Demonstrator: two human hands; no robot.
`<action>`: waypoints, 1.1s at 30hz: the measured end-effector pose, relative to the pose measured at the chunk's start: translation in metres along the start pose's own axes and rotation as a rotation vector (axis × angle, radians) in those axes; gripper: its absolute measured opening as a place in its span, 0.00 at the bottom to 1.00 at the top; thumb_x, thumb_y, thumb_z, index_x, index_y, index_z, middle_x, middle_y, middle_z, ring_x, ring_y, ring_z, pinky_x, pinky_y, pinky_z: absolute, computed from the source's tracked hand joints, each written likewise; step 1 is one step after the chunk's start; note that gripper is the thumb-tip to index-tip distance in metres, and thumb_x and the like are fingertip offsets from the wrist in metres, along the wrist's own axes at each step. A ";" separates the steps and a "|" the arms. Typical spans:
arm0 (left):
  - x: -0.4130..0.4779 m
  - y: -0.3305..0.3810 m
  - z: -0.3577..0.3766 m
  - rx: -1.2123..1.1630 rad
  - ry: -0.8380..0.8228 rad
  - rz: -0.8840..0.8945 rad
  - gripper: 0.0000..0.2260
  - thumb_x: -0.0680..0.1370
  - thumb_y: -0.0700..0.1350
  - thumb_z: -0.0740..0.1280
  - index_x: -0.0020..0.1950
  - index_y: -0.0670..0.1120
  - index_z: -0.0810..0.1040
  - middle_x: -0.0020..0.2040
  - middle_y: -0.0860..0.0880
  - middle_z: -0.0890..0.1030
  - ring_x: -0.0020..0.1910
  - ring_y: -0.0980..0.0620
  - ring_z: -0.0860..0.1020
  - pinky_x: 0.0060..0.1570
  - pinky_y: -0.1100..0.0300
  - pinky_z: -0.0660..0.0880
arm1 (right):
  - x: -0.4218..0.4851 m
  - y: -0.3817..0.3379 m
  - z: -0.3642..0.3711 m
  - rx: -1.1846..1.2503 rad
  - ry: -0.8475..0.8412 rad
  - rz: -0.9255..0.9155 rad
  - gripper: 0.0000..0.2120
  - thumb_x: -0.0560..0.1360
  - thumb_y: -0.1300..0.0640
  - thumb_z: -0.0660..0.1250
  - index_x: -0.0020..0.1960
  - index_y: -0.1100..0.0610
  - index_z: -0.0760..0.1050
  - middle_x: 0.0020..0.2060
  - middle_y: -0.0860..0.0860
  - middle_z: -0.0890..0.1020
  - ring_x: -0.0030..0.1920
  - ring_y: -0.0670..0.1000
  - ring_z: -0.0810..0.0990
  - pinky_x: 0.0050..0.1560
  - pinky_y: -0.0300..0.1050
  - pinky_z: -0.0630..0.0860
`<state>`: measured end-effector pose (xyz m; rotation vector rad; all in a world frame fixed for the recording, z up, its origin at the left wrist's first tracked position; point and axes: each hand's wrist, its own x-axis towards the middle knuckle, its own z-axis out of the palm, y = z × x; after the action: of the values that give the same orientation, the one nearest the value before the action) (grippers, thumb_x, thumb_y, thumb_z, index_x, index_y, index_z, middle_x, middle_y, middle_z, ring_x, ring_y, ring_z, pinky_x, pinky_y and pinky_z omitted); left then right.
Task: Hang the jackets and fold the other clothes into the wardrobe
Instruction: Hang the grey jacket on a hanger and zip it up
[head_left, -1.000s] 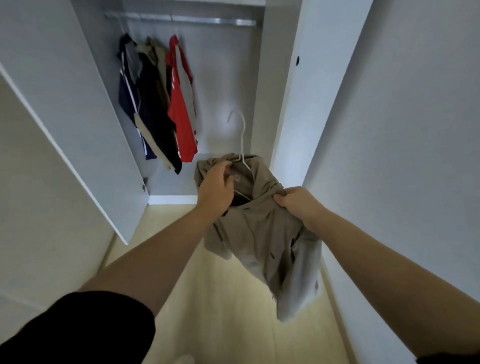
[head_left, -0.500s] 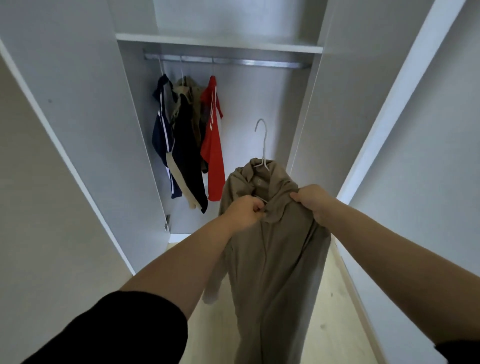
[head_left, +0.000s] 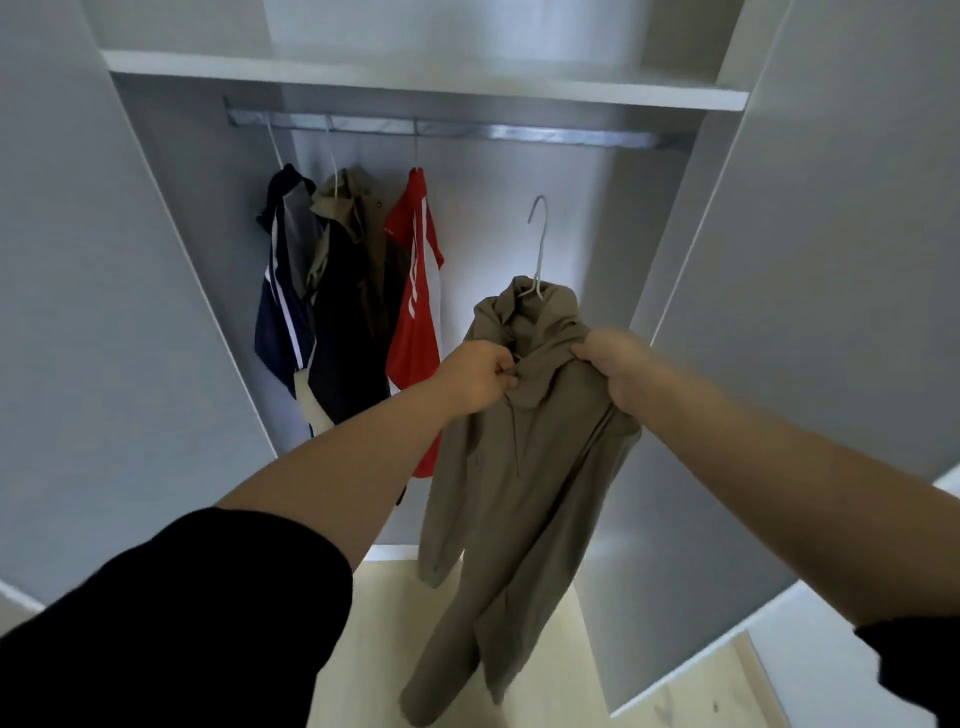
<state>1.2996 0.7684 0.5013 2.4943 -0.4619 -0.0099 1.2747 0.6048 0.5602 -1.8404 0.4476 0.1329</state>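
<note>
Both your hands are clenched on the khaki jacket (head_left: 519, 493): your left hand (head_left: 480, 376) pinches the fabric at the collar's left side, your right hand (head_left: 615, 366) grips its right shoulder. You hold the jacket up in front of the open wardrobe (head_left: 182, 260), below the rail (head_left: 519, 132). Its white hanger (head_left: 540, 244) hook sticks up from the collar, clear of the rail. On the rail's left part hang a navy jacket (head_left: 283, 291), a dark jacket (head_left: 353, 312) and a red jacket (head_left: 418, 291).
</note>
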 end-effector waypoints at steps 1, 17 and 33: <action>0.018 -0.009 -0.005 -0.009 0.012 -0.004 0.08 0.78 0.41 0.65 0.47 0.37 0.81 0.46 0.41 0.81 0.47 0.45 0.77 0.50 0.55 0.74 | 0.018 -0.010 0.006 -0.001 0.002 -0.010 0.13 0.80 0.63 0.60 0.62 0.66 0.73 0.52 0.60 0.78 0.34 0.50 0.70 0.37 0.40 0.72; 0.249 -0.152 -0.085 -0.063 0.108 0.044 0.06 0.78 0.44 0.65 0.42 0.48 0.76 0.38 0.51 0.74 0.43 0.50 0.75 0.36 0.62 0.66 | 0.235 -0.138 0.112 -0.101 0.106 -0.203 0.09 0.79 0.63 0.58 0.58 0.61 0.72 0.52 0.58 0.73 0.38 0.48 0.71 0.33 0.36 0.68; 0.318 -0.190 -0.087 0.373 -0.028 0.080 0.05 0.79 0.39 0.61 0.47 0.44 0.76 0.50 0.43 0.79 0.52 0.43 0.78 0.52 0.51 0.74 | 0.319 -0.130 0.159 -0.276 0.272 -0.092 0.13 0.77 0.61 0.62 0.57 0.69 0.75 0.44 0.58 0.76 0.39 0.51 0.73 0.29 0.36 0.68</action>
<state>1.6692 0.8576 0.4969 2.8402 -0.6232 0.0803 1.6373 0.7116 0.5263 -2.1585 0.5528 -0.1265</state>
